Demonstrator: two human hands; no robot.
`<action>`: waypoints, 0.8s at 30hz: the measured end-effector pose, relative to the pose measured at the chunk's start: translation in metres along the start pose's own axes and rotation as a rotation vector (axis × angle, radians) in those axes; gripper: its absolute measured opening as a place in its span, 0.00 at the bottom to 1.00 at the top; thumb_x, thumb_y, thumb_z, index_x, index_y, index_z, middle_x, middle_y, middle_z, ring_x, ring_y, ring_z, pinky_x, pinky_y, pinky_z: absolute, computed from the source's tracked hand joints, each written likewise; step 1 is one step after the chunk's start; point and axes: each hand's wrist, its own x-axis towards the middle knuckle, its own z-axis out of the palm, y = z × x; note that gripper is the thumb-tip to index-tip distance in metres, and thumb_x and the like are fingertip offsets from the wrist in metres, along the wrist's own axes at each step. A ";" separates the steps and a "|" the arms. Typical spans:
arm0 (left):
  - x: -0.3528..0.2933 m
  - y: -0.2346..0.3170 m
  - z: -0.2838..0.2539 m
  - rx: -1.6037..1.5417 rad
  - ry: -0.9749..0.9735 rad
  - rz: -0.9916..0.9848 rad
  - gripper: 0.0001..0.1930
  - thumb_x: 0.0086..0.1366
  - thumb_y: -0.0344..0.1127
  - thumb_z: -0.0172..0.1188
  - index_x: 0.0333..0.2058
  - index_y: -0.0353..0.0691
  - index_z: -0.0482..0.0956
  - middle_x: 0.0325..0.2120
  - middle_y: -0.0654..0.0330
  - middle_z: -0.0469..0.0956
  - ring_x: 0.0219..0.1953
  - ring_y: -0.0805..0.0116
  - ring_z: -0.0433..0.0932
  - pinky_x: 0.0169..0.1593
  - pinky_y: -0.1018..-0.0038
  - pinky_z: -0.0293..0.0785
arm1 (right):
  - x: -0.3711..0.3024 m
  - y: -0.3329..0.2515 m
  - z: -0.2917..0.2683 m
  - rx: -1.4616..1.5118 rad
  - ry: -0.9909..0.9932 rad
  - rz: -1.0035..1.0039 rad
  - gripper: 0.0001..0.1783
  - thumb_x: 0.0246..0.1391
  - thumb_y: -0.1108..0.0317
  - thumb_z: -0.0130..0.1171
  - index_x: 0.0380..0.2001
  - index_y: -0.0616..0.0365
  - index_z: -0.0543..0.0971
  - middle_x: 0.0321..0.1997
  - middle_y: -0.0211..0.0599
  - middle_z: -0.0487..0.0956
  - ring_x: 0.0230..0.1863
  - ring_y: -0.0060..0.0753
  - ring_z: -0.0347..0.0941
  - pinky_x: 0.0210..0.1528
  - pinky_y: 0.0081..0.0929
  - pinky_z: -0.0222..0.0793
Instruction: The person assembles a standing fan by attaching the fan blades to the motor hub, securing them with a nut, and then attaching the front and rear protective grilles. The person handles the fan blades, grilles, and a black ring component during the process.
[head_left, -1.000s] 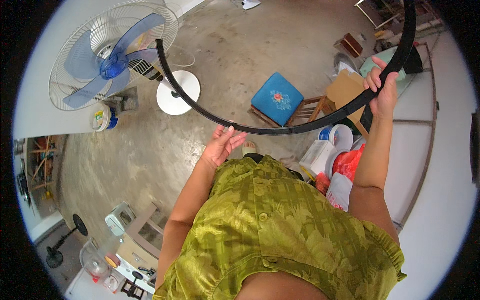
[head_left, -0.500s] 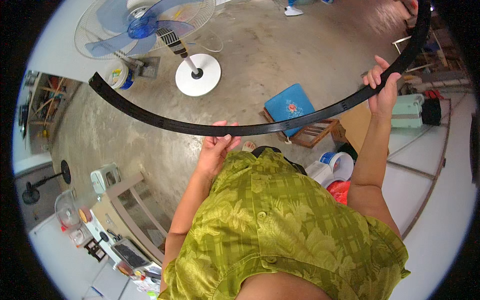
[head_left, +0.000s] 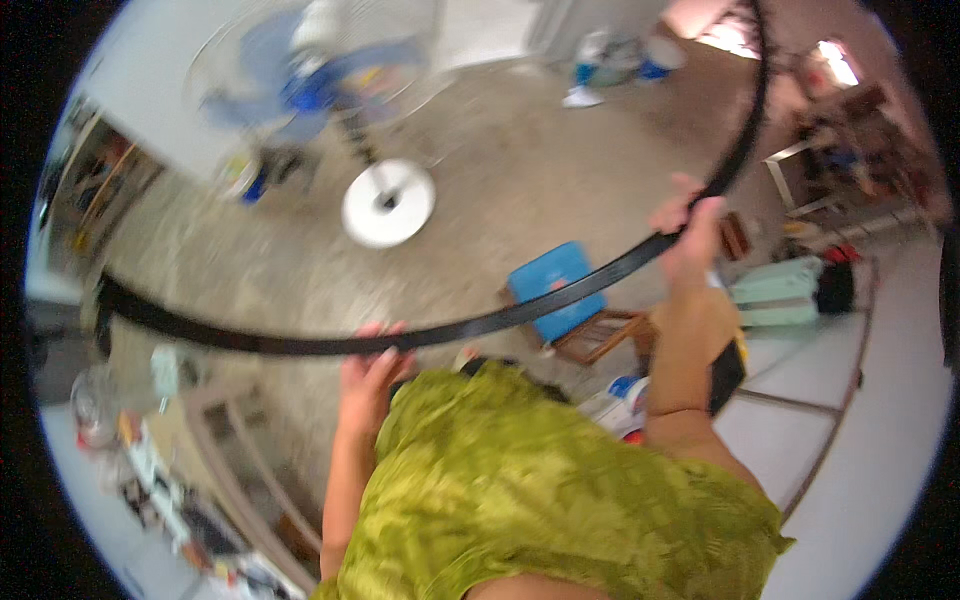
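Observation:
A long black flexible strip (head_left: 510,316), rubbery or plastic in look, bends in a wide arc across the view from the far left to the upper right. My left hand (head_left: 372,362) pinches it left of its middle, thumb on the near side and fingers behind. Farther along to the right, my right hand (head_left: 690,232) grips the strip where it curves upward, the thumb lying over it. Both hands hold it up in front of my body, above the floor. Motion blurs the picture, so the fingers and the strip's surface are soft.
A standing fan (head_left: 388,203) with blue blades is ahead on the left. Beyond the strip is a low wooden chair (head_left: 600,335) with a blue cushion (head_left: 556,288). A pale green case (head_left: 778,293) lies at the right. A cluttered table (head_left: 205,440) stands at the lower left.
The view has tilted and shifted, bringing more of the room's far end into sight. Both hands and the strip sit lower and more to the left in the picture, with both grips kept.

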 end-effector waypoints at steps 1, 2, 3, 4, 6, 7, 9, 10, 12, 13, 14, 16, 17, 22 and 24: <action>-0.004 0.003 -0.004 0.047 0.020 0.018 0.24 0.59 0.27 0.57 0.55 0.39 0.61 0.51 0.47 0.71 0.48 0.60 0.75 0.50 0.66 0.74 | 0.001 0.008 -0.001 -0.050 0.003 -0.016 0.30 0.63 0.43 0.37 0.46 0.60 0.72 0.18 0.21 0.60 0.20 0.19 0.59 0.28 0.25 0.63; -0.007 0.006 -0.004 0.066 0.029 0.077 0.25 0.60 0.27 0.57 0.55 0.38 0.61 0.50 0.46 0.71 0.48 0.59 0.75 0.51 0.65 0.74 | 0.004 0.014 0.000 0.029 -0.002 0.029 0.32 0.61 0.41 0.37 0.47 0.59 0.71 0.18 0.20 0.59 0.20 0.20 0.57 0.28 0.23 0.59; -0.008 0.011 -0.002 0.071 0.003 0.123 0.24 0.60 0.28 0.57 0.55 0.36 0.61 0.49 0.45 0.72 0.49 0.59 0.74 0.52 0.64 0.73 | 0.001 0.010 0.008 0.106 0.022 0.069 0.32 0.61 0.41 0.37 0.47 0.59 0.71 0.18 0.21 0.59 0.21 0.19 0.57 0.28 0.24 0.60; -0.008 0.014 -0.002 0.088 0.010 0.147 0.24 0.60 0.27 0.56 0.55 0.36 0.61 0.49 0.44 0.71 0.50 0.59 0.74 0.52 0.63 0.73 | -0.001 0.013 0.009 0.103 0.017 0.059 0.32 0.62 0.40 0.36 0.48 0.60 0.71 0.19 0.21 0.59 0.21 0.19 0.57 0.29 0.23 0.60; -0.011 0.026 0.004 0.103 0.007 0.202 0.24 0.60 0.27 0.56 0.55 0.36 0.62 0.48 0.45 0.72 0.51 0.58 0.73 0.52 0.63 0.73 | -0.005 0.010 0.008 0.104 0.041 0.019 0.32 0.63 0.41 0.35 0.46 0.61 0.71 0.19 0.22 0.59 0.21 0.19 0.58 0.29 0.26 0.63; -0.008 0.029 0.001 0.122 -0.013 0.226 0.23 0.61 0.27 0.55 0.55 0.36 0.62 0.49 0.45 0.72 0.51 0.58 0.73 0.52 0.64 0.73 | -0.006 0.012 0.009 0.130 0.055 0.024 0.32 0.62 0.41 0.35 0.46 0.61 0.71 0.19 0.22 0.59 0.21 0.19 0.57 0.29 0.26 0.63; -0.001 0.035 -0.005 0.154 -0.050 0.275 0.23 0.62 0.28 0.54 0.55 0.38 0.62 0.49 0.44 0.71 0.51 0.59 0.73 0.51 0.66 0.73 | -0.008 0.012 0.009 0.169 0.071 0.030 0.32 0.62 0.40 0.35 0.45 0.61 0.71 0.19 0.23 0.59 0.20 0.20 0.57 0.30 0.26 0.62; -0.001 0.040 -0.005 0.179 -0.055 0.288 0.23 0.62 0.28 0.54 0.55 0.37 0.62 0.49 0.45 0.72 0.51 0.60 0.73 0.51 0.67 0.74 | -0.010 0.013 0.008 0.183 0.072 0.035 0.32 0.62 0.40 0.35 0.46 0.61 0.71 0.20 0.23 0.60 0.21 0.20 0.57 0.30 0.26 0.62; -0.003 0.053 -0.003 0.226 -0.067 0.314 0.23 0.62 0.28 0.54 0.55 0.36 0.62 0.48 0.46 0.72 0.51 0.60 0.73 0.50 0.68 0.74 | -0.014 0.018 0.003 0.208 0.071 0.043 0.32 0.62 0.40 0.34 0.47 0.60 0.70 0.20 0.23 0.60 0.21 0.20 0.57 0.30 0.26 0.62; -0.004 0.059 -0.004 0.248 -0.064 0.328 0.23 0.61 0.27 0.54 0.55 0.36 0.62 0.48 0.47 0.72 0.51 0.60 0.73 0.50 0.69 0.74 | -0.016 0.018 0.008 0.210 0.087 0.049 0.31 0.63 0.42 0.35 0.48 0.60 0.70 0.21 0.24 0.60 0.21 0.20 0.57 0.30 0.26 0.62; -0.006 0.065 -0.004 0.270 -0.060 0.341 0.23 0.61 0.27 0.54 0.55 0.35 0.62 0.48 0.47 0.72 0.51 0.60 0.73 0.50 0.69 0.74 | -0.019 0.018 0.012 0.212 0.102 0.055 0.30 0.63 0.43 0.36 0.49 0.60 0.69 0.22 0.24 0.61 0.22 0.20 0.58 0.31 0.26 0.62; -0.006 0.071 -0.006 0.292 -0.054 0.386 0.23 0.61 0.28 0.54 0.55 0.34 0.62 0.47 0.48 0.73 0.51 0.61 0.73 0.50 0.70 0.74 | -0.020 0.013 0.026 0.182 0.157 0.049 0.27 0.64 0.47 0.39 0.51 0.59 0.68 0.23 0.25 0.63 0.22 0.19 0.59 0.31 0.26 0.63; -0.009 0.075 -0.010 0.298 -0.040 0.418 0.23 0.61 0.29 0.54 0.55 0.34 0.62 0.46 0.48 0.73 0.51 0.61 0.74 0.49 0.70 0.74 | -0.020 0.009 0.040 0.158 0.194 0.046 0.25 0.64 0.49 0.40 0.52 0.59 0.68 0.24 0.26 0.64 0.23 0.19 0.59 0.31 0.25 0.63; -0.021 0.102 -0.015 0.273 0.057 0.376 0.20 0.61 0.25 0.52 0.53 0.33 0.65 0.41 0.51 0.76 0.47 0.61 0.75 0.52 0.68 0.71 | -0.014 0.002 0.052 -0.033 0.234 0.045 0.23 0.55 0.68 0.50 0.54 0.61 0.66 0.22 0.23 0.65 0.21 0.17 0.60 0.24 0.17 0.61; -0.018 0.113 -0.009 0.324 0.013 0.360 0.19 0.61 0.27 0.53 0.52 0.32 0.66 0.39 0.53 0.77 0.45 0.65 0.75 0.48 0.71 0.71 | -0.014 -0.007 0.052 -0.016 0.326 0.157 0.23 0.53 0.68 0.50 0.53 0.61 0.67 0.21 0.20 0.62 0.19 0.13 0.56 0.21 0.14 0.55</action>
